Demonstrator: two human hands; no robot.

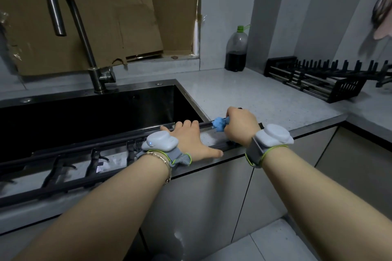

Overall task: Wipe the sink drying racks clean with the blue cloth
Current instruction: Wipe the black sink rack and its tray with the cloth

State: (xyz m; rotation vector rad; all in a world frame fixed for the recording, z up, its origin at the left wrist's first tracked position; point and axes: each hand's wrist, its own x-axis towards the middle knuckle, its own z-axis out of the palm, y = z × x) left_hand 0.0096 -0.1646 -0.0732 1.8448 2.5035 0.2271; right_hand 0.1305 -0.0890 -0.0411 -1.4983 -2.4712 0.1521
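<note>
A long black drying rack (pixel 70 161) lies along the front edge of the counter, in front of the dark sink (pixel 89 116). My left hand (pixel 192 142) rests flat on the rack's right part, fingers spread and straight. My right hand (pixel 239 126) grips the bunched blue cloth (pixel 219 124) against the rack's far rail at its right end. Most of the cloth is hidden inside my fist. A second black drying rack (pixel 322 78) stands on the counter at the back right.
A curved steel faucet (pixel 84 44) rises behind the sink. Cardboard sheets (pixel 106 12) lean against the wall. A plastic bottle (pixel 236 51) with dark liquid stands in the corner. Grey cabinet doors (pixel 212 201) are below the counter.
</note>
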